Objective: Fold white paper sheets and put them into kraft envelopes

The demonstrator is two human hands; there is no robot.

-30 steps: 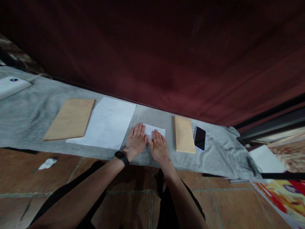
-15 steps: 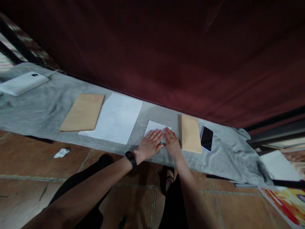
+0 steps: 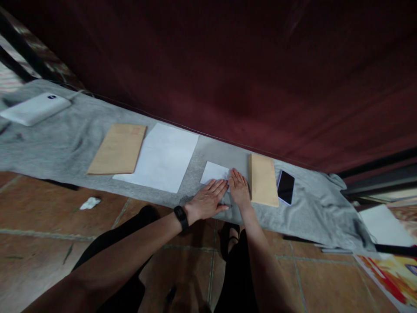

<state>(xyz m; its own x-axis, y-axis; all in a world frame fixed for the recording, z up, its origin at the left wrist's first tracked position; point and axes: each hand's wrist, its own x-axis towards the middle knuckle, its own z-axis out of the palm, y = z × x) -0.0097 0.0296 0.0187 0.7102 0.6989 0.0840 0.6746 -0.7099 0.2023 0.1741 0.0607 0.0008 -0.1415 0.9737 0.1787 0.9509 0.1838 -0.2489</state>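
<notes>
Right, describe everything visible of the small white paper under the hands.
The small white paper looks smooth, with straight edges. It lies flat on the grey cloth, between the large white sheet and the rightmost brown envelope. The left hand covers part of its near edge, the right hand its right end. Whether it is folded is unclear.

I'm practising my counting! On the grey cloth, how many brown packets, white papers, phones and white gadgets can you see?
Brown packets: 2 (left packet, right packet)
White papers: 2 (big sheet, small paper)
Phones: 1 (dark-screened phone)
White gadgets: 1 (white gadget)
Total: 6
</notes>
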